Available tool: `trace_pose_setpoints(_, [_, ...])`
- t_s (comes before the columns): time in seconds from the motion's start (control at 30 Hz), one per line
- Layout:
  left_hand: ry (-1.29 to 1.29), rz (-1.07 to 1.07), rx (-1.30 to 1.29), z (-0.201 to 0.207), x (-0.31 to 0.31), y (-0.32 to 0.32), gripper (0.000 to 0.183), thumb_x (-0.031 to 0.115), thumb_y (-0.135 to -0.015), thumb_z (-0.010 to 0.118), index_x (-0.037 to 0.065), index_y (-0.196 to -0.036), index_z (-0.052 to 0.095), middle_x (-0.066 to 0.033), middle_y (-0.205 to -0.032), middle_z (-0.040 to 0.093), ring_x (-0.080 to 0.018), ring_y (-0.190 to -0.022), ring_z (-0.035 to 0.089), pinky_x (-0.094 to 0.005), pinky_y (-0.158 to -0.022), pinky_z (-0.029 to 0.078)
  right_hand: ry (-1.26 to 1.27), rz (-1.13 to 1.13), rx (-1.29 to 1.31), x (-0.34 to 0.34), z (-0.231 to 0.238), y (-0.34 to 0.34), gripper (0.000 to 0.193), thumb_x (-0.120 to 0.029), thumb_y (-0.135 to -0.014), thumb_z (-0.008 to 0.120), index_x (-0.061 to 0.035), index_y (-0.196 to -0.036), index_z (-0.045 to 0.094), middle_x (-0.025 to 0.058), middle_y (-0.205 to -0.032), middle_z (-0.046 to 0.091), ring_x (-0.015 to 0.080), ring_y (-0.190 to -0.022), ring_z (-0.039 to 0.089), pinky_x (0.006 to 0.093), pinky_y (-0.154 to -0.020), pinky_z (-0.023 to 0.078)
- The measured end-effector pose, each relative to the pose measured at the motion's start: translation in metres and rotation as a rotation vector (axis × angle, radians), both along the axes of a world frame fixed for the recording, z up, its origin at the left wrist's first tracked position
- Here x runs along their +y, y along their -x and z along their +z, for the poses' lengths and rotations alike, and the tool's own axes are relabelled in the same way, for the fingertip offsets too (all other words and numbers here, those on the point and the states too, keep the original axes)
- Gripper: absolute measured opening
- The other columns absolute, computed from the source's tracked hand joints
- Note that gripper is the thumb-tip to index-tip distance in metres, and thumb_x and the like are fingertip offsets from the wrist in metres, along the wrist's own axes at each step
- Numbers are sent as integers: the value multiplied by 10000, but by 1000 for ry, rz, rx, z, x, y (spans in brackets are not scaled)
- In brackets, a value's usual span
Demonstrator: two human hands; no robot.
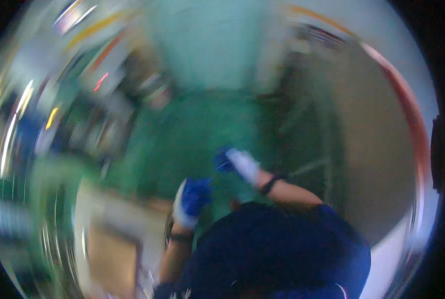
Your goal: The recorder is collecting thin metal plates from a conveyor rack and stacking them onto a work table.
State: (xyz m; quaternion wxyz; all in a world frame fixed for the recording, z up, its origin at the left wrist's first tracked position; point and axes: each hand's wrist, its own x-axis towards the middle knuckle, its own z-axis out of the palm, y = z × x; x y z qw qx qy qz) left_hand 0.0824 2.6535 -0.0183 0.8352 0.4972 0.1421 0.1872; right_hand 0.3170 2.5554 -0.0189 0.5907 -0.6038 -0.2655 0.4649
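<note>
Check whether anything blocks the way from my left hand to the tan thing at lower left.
Nothing visible clearly blocks the left hand from the tan thing; the pale surface lies between, with a dark strip along the tan thing's right side. Blur could hide small items.

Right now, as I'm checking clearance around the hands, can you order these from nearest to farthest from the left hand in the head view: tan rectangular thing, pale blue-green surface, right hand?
From the left hand:
1. Right hand: ahead, to its right.
2. Tan rectangular thing: lower left.
3. Pale blue-green surface: far ahead, top of view.
</note>
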Motion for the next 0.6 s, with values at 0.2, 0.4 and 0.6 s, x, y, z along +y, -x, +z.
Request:
trace_pose_setpoints(0.2, [144, 18, 435, 48, -1, -144, 527, 515, -1003, 400, 56, -859, 614, -46, -627, 574, -154, -540, 530, -291, -464, 409, -139, -326, 194, -15, -1, -64, 409, -333, -1020, 483, -52, -1309, 551, 53, -1099, 664, 141, -892, 635, 307, -771, 532])
trace_pose_setpoints(0.4, [281, -674, 114, 2, 62, -234, 622, 535, -998, 380, 98, -1440, 401, -169, -1055, 655, -268, -767, 644, -405, -665, 547, -118, -644, 193, -54, -10, -105, 431, -355, -1014, 494, -74, -1339, 530, 72, -1135, 657, 145, -937, 636, 308, -789, 530])
trace_pose_setpoints(0.6, [512, -830, 150, 35, 106, -304, 772, 647, -973, 256, 56, -1453, 384, -200, -1437, 441, -347, -1359, 365, -529, -1134, 260, -149, -1042, 340, -26, -50, -147, 448, -468, -964, 540, -66, -1144, 623, 98, -1003, 691, 195, -770, 660, 334, -646, 547])
